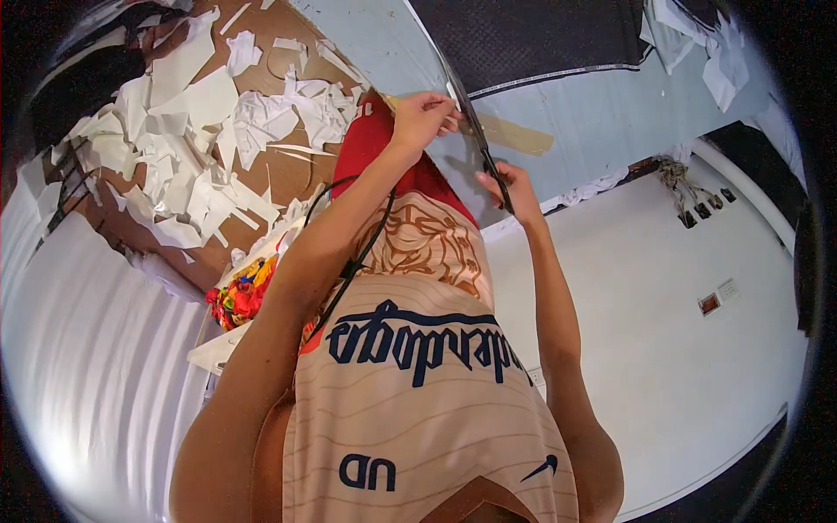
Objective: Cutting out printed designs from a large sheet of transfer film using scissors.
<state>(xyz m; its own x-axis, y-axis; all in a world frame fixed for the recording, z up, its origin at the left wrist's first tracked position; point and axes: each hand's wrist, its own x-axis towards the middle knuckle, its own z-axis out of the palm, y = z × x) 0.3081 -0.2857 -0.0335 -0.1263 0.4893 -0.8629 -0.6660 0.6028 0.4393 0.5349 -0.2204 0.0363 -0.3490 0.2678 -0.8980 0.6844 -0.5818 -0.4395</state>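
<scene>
Looks like mid-handling of a long dark strip point(475, 125), slanting over the pale blue tabletop point(597, 126). Gripping near the lower end with the right hand point(520, 189), some fingers hidden behind. Working higher up with the left hand point(425, 120), fingers curled right beside the strip, but can't tell whether pinching it. Clearly apart, no contact hand to hand. Probably calls for a firm right-hand hold plus some lining-up with the left. Cut off at the top of the view, so no clue about the far end. Hard to make out the material too.
</scene>
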